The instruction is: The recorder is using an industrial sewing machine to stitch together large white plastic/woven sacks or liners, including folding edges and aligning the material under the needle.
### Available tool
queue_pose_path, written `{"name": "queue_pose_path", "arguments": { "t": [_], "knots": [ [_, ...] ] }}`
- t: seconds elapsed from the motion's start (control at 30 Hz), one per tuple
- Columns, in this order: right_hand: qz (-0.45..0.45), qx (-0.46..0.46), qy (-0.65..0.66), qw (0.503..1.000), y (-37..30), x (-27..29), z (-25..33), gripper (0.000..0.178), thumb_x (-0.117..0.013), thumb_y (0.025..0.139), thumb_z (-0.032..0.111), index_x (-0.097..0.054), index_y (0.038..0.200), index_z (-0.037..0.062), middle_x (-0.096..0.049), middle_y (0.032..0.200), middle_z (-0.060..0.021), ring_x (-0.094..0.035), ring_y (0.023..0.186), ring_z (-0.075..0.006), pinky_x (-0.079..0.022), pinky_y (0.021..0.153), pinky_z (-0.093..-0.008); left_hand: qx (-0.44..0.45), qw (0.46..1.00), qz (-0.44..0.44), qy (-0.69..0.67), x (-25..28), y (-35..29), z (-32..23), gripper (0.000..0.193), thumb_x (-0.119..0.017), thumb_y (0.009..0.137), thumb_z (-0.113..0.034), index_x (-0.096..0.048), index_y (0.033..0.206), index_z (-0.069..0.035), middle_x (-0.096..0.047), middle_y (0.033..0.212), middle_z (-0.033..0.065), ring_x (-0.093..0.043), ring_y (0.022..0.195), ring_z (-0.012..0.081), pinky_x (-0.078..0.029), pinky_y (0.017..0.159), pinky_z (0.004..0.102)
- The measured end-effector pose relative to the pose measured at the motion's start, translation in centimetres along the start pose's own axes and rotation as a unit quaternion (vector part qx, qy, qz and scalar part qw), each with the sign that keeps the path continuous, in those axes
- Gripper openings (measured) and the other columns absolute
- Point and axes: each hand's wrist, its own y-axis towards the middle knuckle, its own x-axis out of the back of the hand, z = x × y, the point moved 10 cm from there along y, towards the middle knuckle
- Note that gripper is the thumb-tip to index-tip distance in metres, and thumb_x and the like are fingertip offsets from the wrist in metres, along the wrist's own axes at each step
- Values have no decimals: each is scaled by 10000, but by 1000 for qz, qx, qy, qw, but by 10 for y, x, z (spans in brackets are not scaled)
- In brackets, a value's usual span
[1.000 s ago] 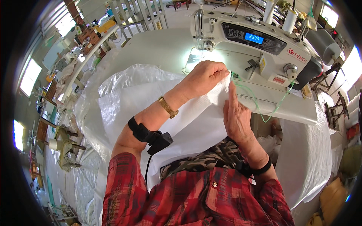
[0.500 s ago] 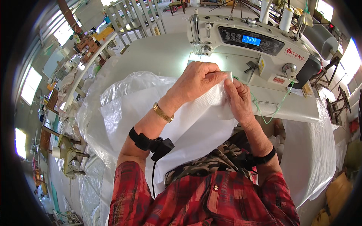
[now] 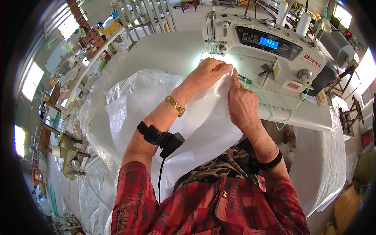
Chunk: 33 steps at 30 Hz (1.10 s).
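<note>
White sheet (image 3: 209, 121) | corner forward, long axis unclear | left hand (image 3: 209, 74) pinching it | right hand (image 3: 243, 103): grip unclear

Bright rectangular windows (image 3: 33, 81) are glowing in the dull grey wall (image 3: 26, 113) at left; a bright white window (image 3: 342, 17) is shining at far right. A grey slatted metal frame (image 3: 143, 17) is standing on the pale grey floor (image 3: 192, 18), beyond the smooth pale-grey counter (image 3: 164, 51). A dark wooden stool (image 3: 352, 113) is standing at right.
</note>
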Motion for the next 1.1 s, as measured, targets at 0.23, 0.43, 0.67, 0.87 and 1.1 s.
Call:
{"name": "queue_pose_path", "arguments": {
  "t": [0.23, 0.43, 0.67, 0.87, 1.1],
  "knots": [
    [51, -19, 174, 983, -5, -8, 0, 732, -626, 872, 150, -247, 1443, -109, -653, 996, -201, -666, 830, -349, -535, 707, -396, -90, 992, -13, 82, 20, -6, -12, 269, -618, 945, -211, -597, 875, 49, -442, 637, 46, -374, 601, 102, -376, 537, 288],
    [306, 115, 484, 812, -70, 1, 92, 642, -610, 953, 347, -389, 1421, -33, -496, 1388, -243, -502, 1245, -311, -409, 1025, -415, -157, 937, -44, 308, 68, -2, -36, 270, -571, 931, -238, -570, 816, 6, -558, 683, 210, -548, 676, 413, -435, 619, 471],
    [95, -35, 388, 916, 17, -67, -34, 181, -538, 967, 116, -661, 993, -14, -695, 891, -105, -649, 867, -189, -505, 807, -322, -123, 968, 72, 205, 9, 18, 61, 261, -563, 932, -236, -598, 869, 15, -573, 736, 209, -538, 704, 395, -435, 661, 435],
    [29, 55, 184, 981, 51, -99, -56, 351, -571, 821, -25, -606, 1159, 63, -663, 1038, -122, -630, 978, -307, -506, 818, -390, -41, 970, 10, 238, -20, 42, 129, 259, -651, 882, -288, -666, 868, -30, -644, 771, 159, -617, 770, 342, -476, 724, 426],
    [72, 136, 72, 985, 63, -114, -38, 271, -577, 858, 81, -643, 1117, 38, -619, 1063, -112, -561, 1047, -285, -445, 906, -407, 102, 986, -4, 133, -9, 56, 173, 289, -790, 736, -227, -701, 855, 21, -694, 764, 147, -638, 701, 293, -494, 683, 373]
  ]
}}
